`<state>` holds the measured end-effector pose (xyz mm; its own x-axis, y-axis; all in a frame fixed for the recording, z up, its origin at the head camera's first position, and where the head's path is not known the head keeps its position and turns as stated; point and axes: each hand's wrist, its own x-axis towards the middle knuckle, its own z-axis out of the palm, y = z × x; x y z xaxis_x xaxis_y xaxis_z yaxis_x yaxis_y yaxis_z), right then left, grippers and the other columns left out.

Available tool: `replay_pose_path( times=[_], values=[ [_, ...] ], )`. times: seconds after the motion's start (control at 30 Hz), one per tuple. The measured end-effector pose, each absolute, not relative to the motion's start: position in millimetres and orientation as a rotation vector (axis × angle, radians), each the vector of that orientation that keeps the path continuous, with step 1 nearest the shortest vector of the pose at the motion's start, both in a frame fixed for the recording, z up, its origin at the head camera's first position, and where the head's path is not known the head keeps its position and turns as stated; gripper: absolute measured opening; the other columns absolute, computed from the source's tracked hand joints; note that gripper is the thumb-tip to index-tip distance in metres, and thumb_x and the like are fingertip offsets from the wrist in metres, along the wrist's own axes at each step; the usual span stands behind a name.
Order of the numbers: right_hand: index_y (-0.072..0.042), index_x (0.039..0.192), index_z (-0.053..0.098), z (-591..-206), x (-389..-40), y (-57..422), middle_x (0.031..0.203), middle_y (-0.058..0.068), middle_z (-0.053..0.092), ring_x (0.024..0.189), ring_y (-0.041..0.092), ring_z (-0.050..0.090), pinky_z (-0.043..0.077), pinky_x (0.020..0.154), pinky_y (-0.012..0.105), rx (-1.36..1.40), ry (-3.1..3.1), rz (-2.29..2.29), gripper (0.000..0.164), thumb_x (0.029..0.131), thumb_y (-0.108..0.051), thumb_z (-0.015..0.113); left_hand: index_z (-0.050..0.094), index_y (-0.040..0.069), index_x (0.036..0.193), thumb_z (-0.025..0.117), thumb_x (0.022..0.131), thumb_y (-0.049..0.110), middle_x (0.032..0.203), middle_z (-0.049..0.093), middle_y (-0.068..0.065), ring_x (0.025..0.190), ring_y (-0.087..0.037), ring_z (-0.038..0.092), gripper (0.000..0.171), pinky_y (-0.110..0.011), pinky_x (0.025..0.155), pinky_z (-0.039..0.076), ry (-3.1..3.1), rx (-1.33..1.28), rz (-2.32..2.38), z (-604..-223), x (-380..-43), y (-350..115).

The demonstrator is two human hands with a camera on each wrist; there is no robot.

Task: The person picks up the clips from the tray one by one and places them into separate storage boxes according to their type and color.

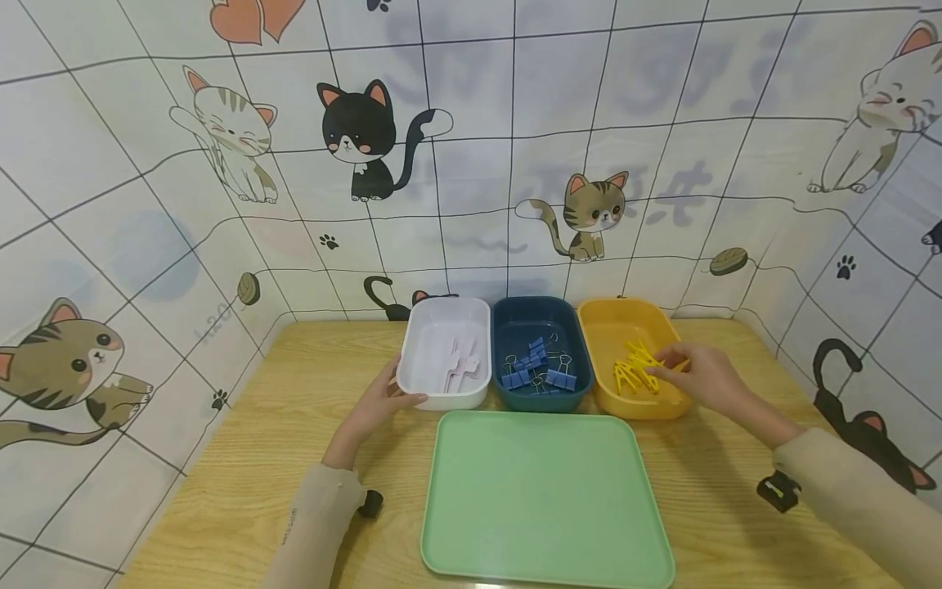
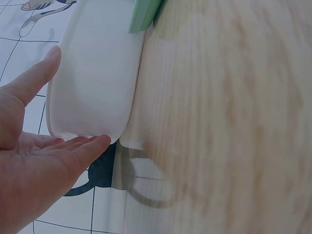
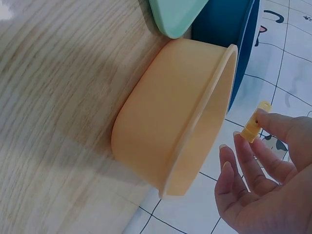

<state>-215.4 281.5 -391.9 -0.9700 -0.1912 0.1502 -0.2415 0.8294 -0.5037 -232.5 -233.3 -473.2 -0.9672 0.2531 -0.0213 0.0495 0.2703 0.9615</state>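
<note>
My left hand (image 1: 377,402) touches the near left corner of a white bin (image 1: 450,402), its thumb and fairly straight fingers lying along two sides. Inside that bin are pale pink plastic pieces (image 1: 462,360) that look like small forks. Over the right side of a yellow bin (image 1: 607,319), my right hand (image 1: 702,376) pinches a yellow clothespin (image 3: 255,125) between thumb and fingertips. More yellow clothespins (image 1: 634,368) lie in a loose pile in the yellow bin. The right wrist view shows the pinched piece above the bin's rim.
Between the white and yellow bins stands a dark blue bin (image 1: 536,309) holding several blue binder clips (image 1: 530,360). A light green tray (image 1: 545,491) lies on the wooden table (image 1: 243,491) in front of the bins. Behind rises a cat-patterned wall covering (image 1: 471,188).
</note>
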Motion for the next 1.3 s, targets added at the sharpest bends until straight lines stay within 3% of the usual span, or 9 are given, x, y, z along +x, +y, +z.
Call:
replay_pose_path(
  times=[0.13,0.4,0.73,1.3],
  values=[
    [0.012,0.110,0.072,-391,-220,283,0.093,0.021,0.073,0.080,0.032,0.070,0.059,0.066,0.037,0.351,-2.917,0.812,0.032,0.096,-0.017,0.078,0.014,0.012,0.170,0.074,0.098,0.009,0.174,0.017,-0.021,0.156,-0.049,0.028,0.094,-0.061,0.121,0.037,2.360,0.289,1.778,-473,-232,-233],
    [0.013,0.113,0.070,-383,-230,287,0.097,0.025,0.073,0.086,0.037,0.070,0.055,0.064,0.033,0.342,-2.946,0.803,0.037,0.098,-0.020,0.076,0.014,0.013,0.170,0.073,0.099,0.009,0.175,0.016,-0.020,0.157,-0.050,0.026,0.093,-0.062,0.122,0.035,2.362,0.278,1.776,-473,-232,-234],
    [0.011,0.113,0.071,-377,-240,291,0.102,0.028,0.074,0.097,0.046,0.068,0.057,0.077,0.053,0.320,-2.972,0.771,0.038,0.099,-0.024,0.075,0.013,0.014,0.171,0.072,0.100,0.008,0.175,0.017,-0.018,0.156,-0.048,0.028,0.092,-0.060,0.121,0.037,2.372,0.254,1.756,-472,-233,-233],
    [0.013,0.114,0.068,-374,-256,295,0.106,0.033,0.070,0.096,0.045,0.066,0.060,0.071,0.045,0.262,-3.035,0.764,0.038,0.100,-0.022,0.074,0.012,0.014,0.171,0.072,0.100,0.007,0.175,0.015,-0.020,0.157,-0.050,0.025,0.093,-0.063,0.122,0.034,2.353,0.283,1.779,-471,-231,-233]
  ],
)
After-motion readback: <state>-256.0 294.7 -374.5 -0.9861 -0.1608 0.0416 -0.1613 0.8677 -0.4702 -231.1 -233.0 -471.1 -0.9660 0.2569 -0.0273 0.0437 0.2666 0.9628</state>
